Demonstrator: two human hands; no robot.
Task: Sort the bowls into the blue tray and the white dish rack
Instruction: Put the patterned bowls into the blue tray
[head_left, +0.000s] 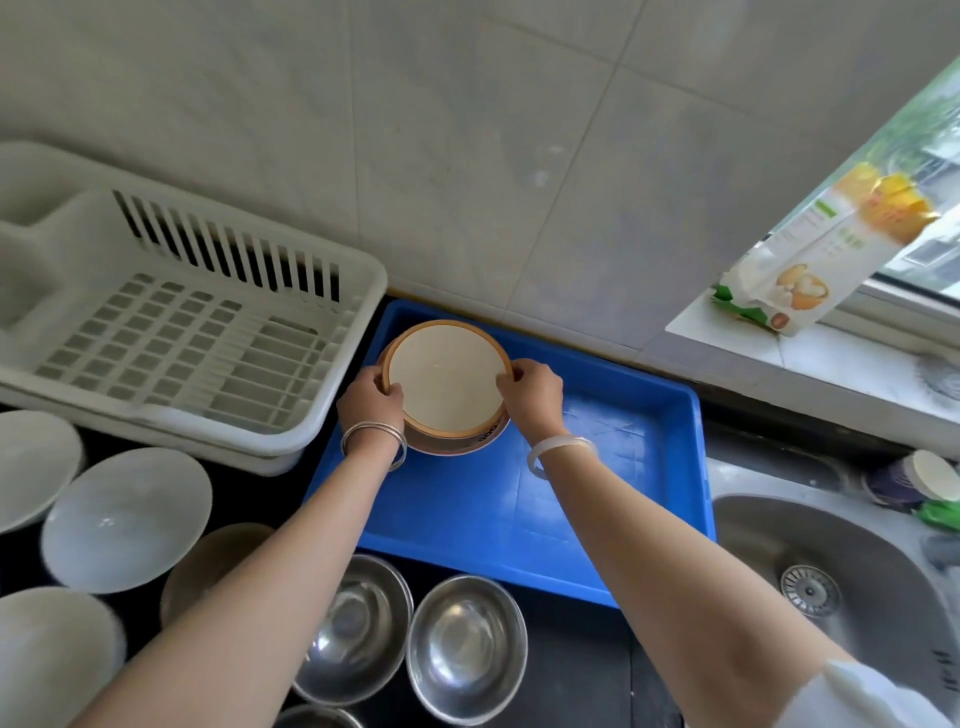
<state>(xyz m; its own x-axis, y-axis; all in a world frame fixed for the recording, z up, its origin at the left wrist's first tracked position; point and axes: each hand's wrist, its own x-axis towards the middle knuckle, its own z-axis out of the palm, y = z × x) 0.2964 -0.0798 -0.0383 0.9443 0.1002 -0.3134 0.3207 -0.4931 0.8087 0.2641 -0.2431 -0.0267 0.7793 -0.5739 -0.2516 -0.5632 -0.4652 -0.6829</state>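
A cream bowl with an orange-brown rim is held over the far left corner of the blue tray. My left hand grips its left rim and my right hand grips its right rim. Whether the bowl touches the tray floor cannot be told. The white dish rack stands left of the tray with nothing in it. On the dark counter near me sit white bowls, a brownish bowl partly hidden by my left arm, and steel bowls.
A steel sink lies to the right of the tray, with a cup and a green item at its rim. A food packet leans on the window sill at the back right. A tiled wall rises right behind the tray.
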